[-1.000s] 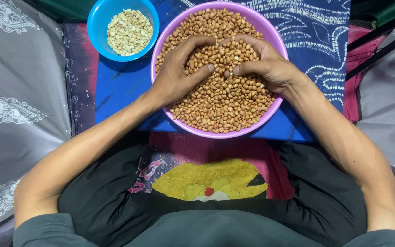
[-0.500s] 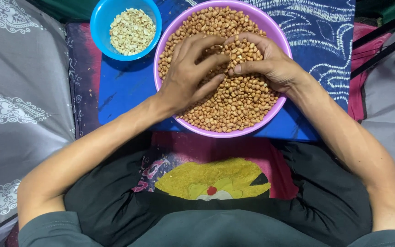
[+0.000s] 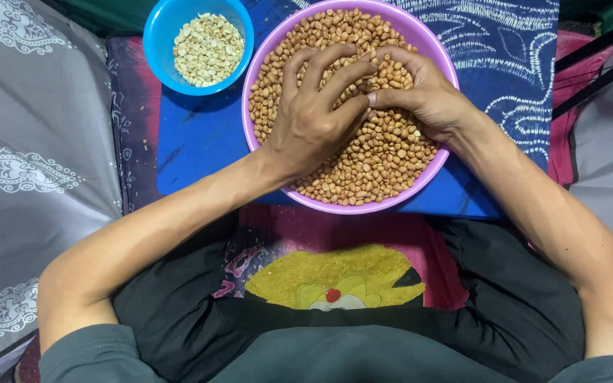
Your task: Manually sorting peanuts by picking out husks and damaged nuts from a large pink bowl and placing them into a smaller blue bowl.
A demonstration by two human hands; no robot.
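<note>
While both hands rest in the purple bowl [image 3: 431, 181], left hand [image 3: 313, 117] fingers spread loose over the peanuts [image 3: 377, 159], right hand [image 3: 420, 92] fingers pinching some.

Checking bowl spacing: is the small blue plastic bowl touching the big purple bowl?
Cannot tell. In the head view the blue bowl and purple bowl rims meet with no visible gap, but contact isn't plain.

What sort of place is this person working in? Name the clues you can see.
Probably a home, with the person seated on bedding or a floor mat. Clues: patterned grey sheets at the sides, a purple bowl of peanuts and a small blue bowl on a low blue board over the lap.
</note>
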